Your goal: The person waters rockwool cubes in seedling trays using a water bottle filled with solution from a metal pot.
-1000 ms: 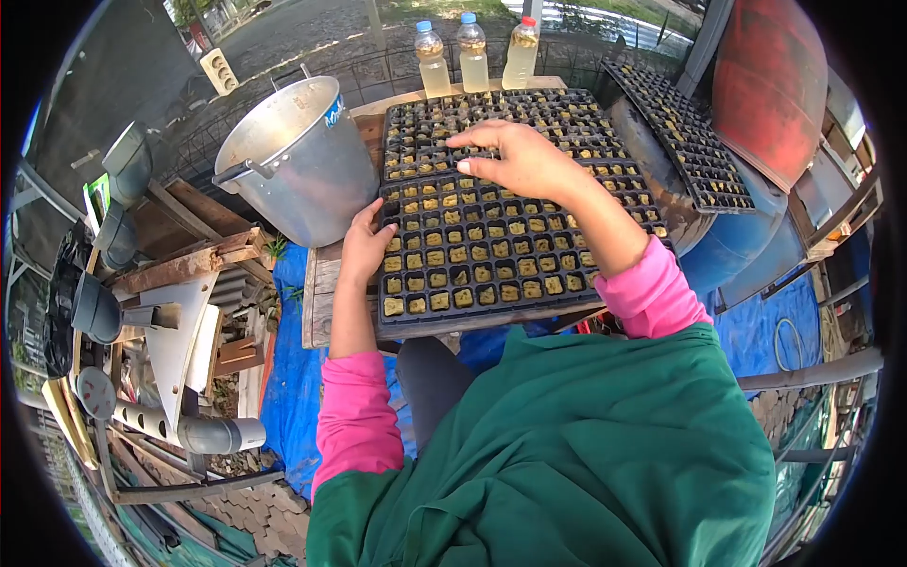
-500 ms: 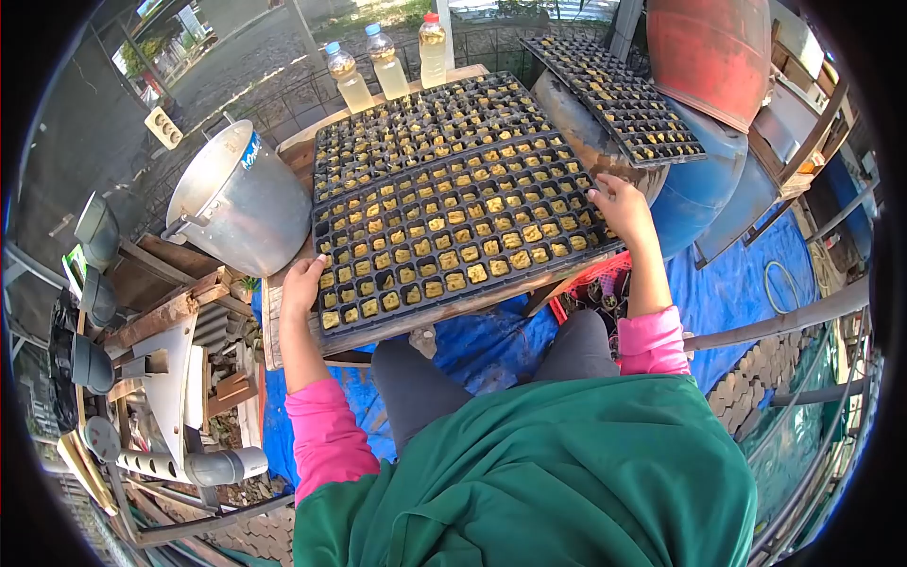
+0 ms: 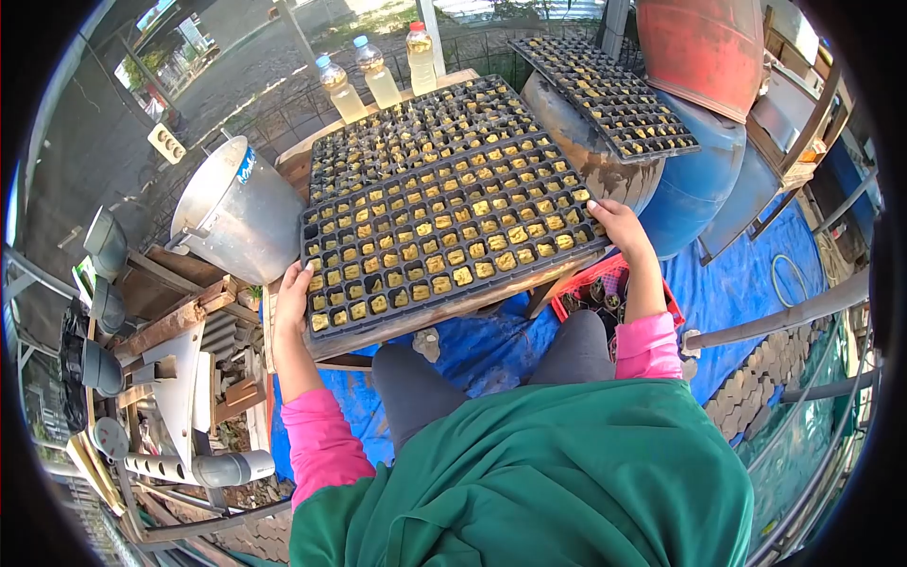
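A black seedling tray (image 3: 463, 294) faces me, most of its cells filled with yellowish spongy cubes. My left hand (image 3: 294, 295) is closed on its left end, thumb over the rim. At the opposite end my right hand (image 3: 621, 230) grips the right edge, thumb on top. The fingers under the tray are hidden on both sides. Directly behind lies a second seedling tray (image 3: 425, 132) with similar cubes, on the same wooden table (image 3: 378, 342).
A large metal pot (image 3: 236, 222) stands left of the trays. Three capped bottles (image 3: 380, 83) line the table's back edge. Another tray (image 3: 614, 99) rests on a barrel at right, near a blue barrel (image 3: 699, 180). A red crate (image 3: 673, 302) sits below.
The near tray has shifted slightly left and toward me, with both hands on it. My right hand has gone from fingers over the corner to a grip on the edge.
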A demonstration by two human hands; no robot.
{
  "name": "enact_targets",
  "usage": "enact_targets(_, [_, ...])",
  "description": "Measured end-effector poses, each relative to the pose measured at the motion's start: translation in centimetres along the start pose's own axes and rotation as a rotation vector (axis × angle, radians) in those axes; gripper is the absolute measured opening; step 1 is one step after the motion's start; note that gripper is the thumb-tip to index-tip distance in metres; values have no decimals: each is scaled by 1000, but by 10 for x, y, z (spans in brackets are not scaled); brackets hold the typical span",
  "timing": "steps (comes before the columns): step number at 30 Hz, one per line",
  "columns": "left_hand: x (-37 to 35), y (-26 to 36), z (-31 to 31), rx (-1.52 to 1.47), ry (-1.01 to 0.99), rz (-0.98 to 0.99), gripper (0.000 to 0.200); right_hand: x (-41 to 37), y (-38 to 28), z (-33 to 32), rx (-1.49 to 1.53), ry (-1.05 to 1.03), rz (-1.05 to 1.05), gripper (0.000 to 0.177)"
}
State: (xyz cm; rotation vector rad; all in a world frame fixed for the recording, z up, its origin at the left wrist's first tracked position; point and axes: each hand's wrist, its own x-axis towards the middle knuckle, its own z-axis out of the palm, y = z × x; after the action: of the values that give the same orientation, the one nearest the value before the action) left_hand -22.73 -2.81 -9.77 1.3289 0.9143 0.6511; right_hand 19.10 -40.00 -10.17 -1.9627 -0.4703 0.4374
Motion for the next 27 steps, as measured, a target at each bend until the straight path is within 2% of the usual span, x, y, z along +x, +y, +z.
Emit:
enact_targets(3, [0, 0, -1, -33, 25, 21, 38, 9, 14, 1, 113, -9, -20, 36])
enact_targets(5, [5, -4, -7, -92, -77, 28, 34, 5, 9, 1, 161, -9, -6, 33])
enact_targets(18, [-13, 4, 2, -77, -35, 89, 29, -17, -11, -15, 415, -19, -55, 27])
enact_targets(22, [-21, 10, 9, -97, -8, 139, 35, -23, -23, -24, 414, -21, -76, 27])
enact_targets(23, [-21, 10, 7, -116, -28, 136, 42, -23, -27, -26, 392, -21, -107, 27])
enact_targets(27, [-28, 23, 15, -166, -75, 160, 49, -20, -41, -37, 353, -31, -160, 26])
